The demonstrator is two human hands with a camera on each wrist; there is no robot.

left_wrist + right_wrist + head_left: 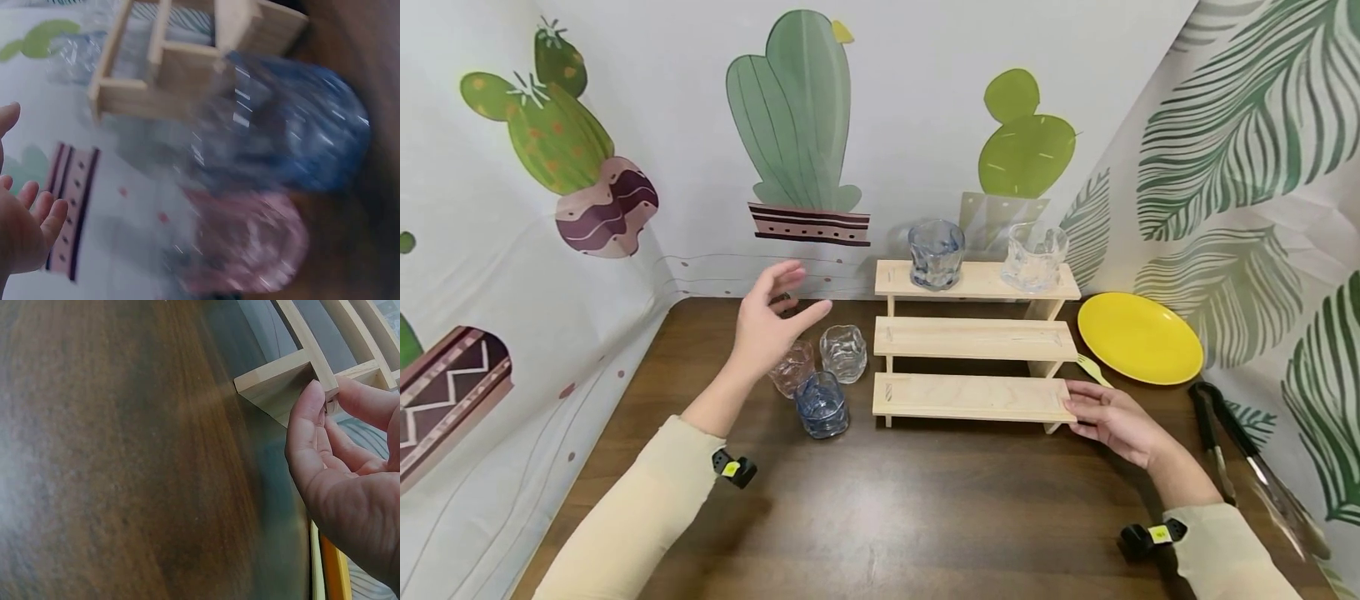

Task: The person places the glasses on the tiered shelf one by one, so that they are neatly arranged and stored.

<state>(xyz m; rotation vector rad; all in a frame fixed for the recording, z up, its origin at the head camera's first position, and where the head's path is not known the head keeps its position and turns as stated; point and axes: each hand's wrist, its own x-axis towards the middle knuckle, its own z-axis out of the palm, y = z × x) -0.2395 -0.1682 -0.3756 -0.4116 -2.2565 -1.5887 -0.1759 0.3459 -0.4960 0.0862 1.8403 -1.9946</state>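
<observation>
My left hand [767, 321] is raised over the table's left side, fingers spread and bent a little, holding nothing. Below and beside it stand three glasses: a pink one [792, 375], a blue one [822, 408] and a clear one [844, 357]. The left wrist view is blurred, with the blue glass [294, 125] and pink glass [250, 244] close by. My right hand [1112, 423] pinches the right end of the bottom board of a three-step wooden rack [970, 396]. In the right wrist view, thumb and fingers [306, 425] meet at that board's corner.
On the rack's top step stand a bluish glass [936, 258] and a clear glass [1033, 260]. To its right lie a yellow plate [1141, 337], a pale yellow fork [1093, 369] and black-handled metal tongs [1247, 454]. A patterned cloth hangs behind the table [880, 508].
</observation>
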